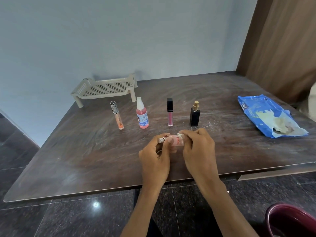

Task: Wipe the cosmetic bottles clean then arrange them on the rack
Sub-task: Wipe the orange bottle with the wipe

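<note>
My left hand (156, 155) grips a small pink bottle (177, 140) with a silver nozzle, held sideways above the table's middle. My right hand (199, 147) pinches a white wipe (180, 134) against the bottle's right end. Behind them stand an orange tube (118, 118), a pink spray bottle (142, 115), a pink lip gloss with a black cap (170, 112) and a black perfume bottle with a gold top (195, 114). The beige slotted rack (106, 88) stands at the far left with nothing on it.
A blue pack of wipes (266, 115) lies open at the right, a wipe sticking out. The dark wooden table (85, 159) ends at the wall behind and a brown curtain (282, 48) at the right. A maroon bucket (294, 221) sits on the floor, lower right.
</note>
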A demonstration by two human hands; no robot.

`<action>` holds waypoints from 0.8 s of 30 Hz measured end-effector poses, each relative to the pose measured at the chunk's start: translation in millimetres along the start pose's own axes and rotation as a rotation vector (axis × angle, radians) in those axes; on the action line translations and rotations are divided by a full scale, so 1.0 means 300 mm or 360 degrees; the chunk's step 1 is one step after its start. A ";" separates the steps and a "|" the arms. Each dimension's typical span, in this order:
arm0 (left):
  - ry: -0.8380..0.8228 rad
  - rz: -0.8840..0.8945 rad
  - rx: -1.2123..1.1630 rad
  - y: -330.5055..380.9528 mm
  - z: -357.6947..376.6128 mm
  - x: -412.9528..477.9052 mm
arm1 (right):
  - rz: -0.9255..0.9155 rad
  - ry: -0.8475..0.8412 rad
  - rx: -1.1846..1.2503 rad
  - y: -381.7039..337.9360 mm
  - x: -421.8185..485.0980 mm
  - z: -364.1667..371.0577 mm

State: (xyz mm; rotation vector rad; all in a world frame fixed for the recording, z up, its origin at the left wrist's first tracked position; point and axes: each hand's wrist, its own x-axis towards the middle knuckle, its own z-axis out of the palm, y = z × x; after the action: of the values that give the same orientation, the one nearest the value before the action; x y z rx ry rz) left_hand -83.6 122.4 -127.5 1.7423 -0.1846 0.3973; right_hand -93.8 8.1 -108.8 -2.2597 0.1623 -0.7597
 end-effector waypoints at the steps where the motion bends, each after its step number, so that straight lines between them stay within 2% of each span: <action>1: 0.0009 -0.0010 0.0006 -0.001 -0.003 0.002 | -0.0046 -0.0008 0.0042 -0.024 -0.011 0.006; 6: 0.0034 -0.0056 0.0010 -0.002 -0.006 0.004 | -0.0131 0.0011 0.0185 -0.046 -0.039 0.025; 15: 0.0046 -0.0053 -0.0071 0.011 0.007 -0.004 | 0.0067 0.0029 -0.0114 0.082 0.007 -0.013; 19: 0.0051 -0.0044 -0.0033 0.013 0.006 -0.005 | -0.0005 0.0013 -0.0101 0.028 0.002 -0.013; 24: 0.0065 -0.0067 0.0053 0.007 -0.001 -0.001 | -0.0187 -0.0010 0.0099 -0.083 -0.045 0.010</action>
State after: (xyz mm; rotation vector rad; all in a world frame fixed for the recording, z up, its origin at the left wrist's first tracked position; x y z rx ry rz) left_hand -84.6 122.4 -125.5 1.7664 -0.1123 0.4069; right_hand -105.7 32.4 -99.8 -2.2276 0.0023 -0.8075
